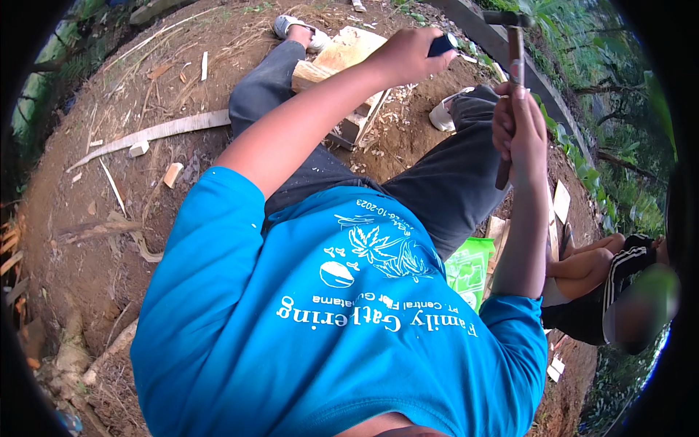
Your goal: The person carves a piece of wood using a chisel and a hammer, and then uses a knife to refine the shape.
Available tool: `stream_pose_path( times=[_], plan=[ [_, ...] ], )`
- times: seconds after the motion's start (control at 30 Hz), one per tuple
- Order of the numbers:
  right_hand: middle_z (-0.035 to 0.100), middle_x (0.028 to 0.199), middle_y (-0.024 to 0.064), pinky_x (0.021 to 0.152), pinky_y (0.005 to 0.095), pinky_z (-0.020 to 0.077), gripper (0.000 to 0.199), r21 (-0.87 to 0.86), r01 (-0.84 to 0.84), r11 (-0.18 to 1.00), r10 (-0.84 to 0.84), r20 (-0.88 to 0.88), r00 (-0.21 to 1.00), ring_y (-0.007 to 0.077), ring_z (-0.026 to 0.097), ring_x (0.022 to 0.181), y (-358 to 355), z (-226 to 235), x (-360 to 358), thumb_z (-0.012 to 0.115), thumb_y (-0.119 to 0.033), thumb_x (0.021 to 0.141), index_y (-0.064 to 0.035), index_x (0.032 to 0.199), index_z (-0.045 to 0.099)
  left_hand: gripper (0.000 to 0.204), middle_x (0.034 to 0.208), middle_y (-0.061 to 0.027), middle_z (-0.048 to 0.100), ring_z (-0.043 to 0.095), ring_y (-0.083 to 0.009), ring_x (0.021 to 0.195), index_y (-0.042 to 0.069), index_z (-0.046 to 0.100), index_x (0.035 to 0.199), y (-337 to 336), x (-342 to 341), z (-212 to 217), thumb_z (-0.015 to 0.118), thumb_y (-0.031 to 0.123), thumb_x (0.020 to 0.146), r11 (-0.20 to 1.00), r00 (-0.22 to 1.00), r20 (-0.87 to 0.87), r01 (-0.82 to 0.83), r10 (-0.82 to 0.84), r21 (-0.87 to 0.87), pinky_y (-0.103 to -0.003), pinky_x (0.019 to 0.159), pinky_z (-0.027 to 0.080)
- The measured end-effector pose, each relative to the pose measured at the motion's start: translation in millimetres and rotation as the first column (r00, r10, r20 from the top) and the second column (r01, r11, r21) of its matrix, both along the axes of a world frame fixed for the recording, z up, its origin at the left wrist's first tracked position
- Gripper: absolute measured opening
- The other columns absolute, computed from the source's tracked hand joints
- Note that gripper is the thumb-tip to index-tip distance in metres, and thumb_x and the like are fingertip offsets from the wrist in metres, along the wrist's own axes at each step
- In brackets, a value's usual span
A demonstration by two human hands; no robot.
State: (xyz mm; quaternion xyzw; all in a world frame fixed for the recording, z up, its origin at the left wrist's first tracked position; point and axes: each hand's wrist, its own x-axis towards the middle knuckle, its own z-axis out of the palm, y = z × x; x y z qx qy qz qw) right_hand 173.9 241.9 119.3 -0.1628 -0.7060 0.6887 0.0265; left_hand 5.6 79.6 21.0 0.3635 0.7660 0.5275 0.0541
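Observation:
My left hand [416,57] is closed around a short dark blue tool handle [440,46]. Whatever blade or tip it has is hidden from view. Below and beside that hand lies a pale, rough-cut wood block [351,45], between my lower legs. My right hand [521,130] grips the wooden shaft of a hammer [516,51], held upright off to the right, with its dark metal head at the top. The hammer head is apart from the tool handle.
Wood chips and shavings litter the soil around the block. A long pale wood strip [160,133] lies at left. Near my right hip sits a bright green bag [468,271]. Another person [604,280] sits at far right. A low kerb [477,29] runs behind.

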Motion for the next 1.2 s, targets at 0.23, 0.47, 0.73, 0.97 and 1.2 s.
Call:
stream_pose_path(
  times=[0.23,0.47,0.73,0.97,1.2],
  plan=[
    [0.038,0.073,-0.0054,0.04,0.0185,0.0281,0.034,-0.208,0.071,0.976,-0.067,0.026,0.997,0.0015,0.035,0.051,-4.0,-24.9,18.8,0.043,-0.033,0.112,-0.002,0.118,0.057,0.043,0.078,-0.0104,0.069,0.068,-0.0216,0.072,0.003,0.067,0.1,19.7,11.4,-0.6,0.07,0.045,0.094,0.987,0.99,-0.037,0.133,-0.136,-0.089,-0.037,0.069,0.053],
    [0.038,0.074,-0.0048,0.04,0.0186,0.028,0.033,-0.284,0.081,0.956,-0.08,0.013,0.997,0.0018,0.034,0.051,-3.9,-30.0,23.7,0.042,-0.032,0.112,-0.0025,0.119,0.057,0.031,0.058,0.0018,0.055,0.05,-0.0086,0.045,0.011,0.057,0.075,-42.6,-33.4,-1.4,0.069,0.026,0.099,0.932,0.92,0.38,-0.219,0.099,0.289,-0.028,0.044,0.04],
    [0.038,0.073,-0.0048,0.04,0.0189,0.0271,0.034,-0.299,0.046,0.953,-0.031,0.054,0.998,0.0019,0.032,0.051,-14.9,-30.5,17.8,0.041,-0.032,0.112,-0.003,0.117,0.057,0.029,0.057,0.0043,0.05,0.049,-0.0069,0.044,0.013,0.053,0.078,-42.8,-40.3,-8.8,0.069,0.024,0.1,0.803,0.865,0.501,-0.322,0.033,0.502,-0.025,0.04,0.039],
    [0.037,0.072,-0.0052,0.04,0.0185,0.0269,0.035,-0.224,0.051,0.973,-0.032,0.089,0.995,0.0014,0.032,0.05,-22.2,-15.8,15.1,0.042,-0.034,0.112,-0.0028,0.116,0.058,0.033,0.055,0.0049,0.05,0.048,-0.0066,0.043,0.013,0.053,0.074,-40.8,-42.1,-9.4,0.07,0.026,0.099,0.853,0.888,0.455,-0.283,0.061,0.439,-0.026,0.04,0.037],
    [0.037,0.071,-0.0057,0.04,0.018,0.0268,0.038,-0.056,-0.074,0.996,0.072,-0.037,0.997,0.0007,0.032,0.049,-30.0,24.5,-6.4,0.041,-0.033,0.112,-0.0003,0.118,0.059,0.041,0.054,0.0059,0.049,0.046,-0.0055,0.043,0.013,0.05,0.066,-41.0,-41.8,-12.5,0.069,0.026,0.1,0.867,0.909,0.403,-0.286,0.11,0.409,-0.027,0.041,0.034]
  ],
)
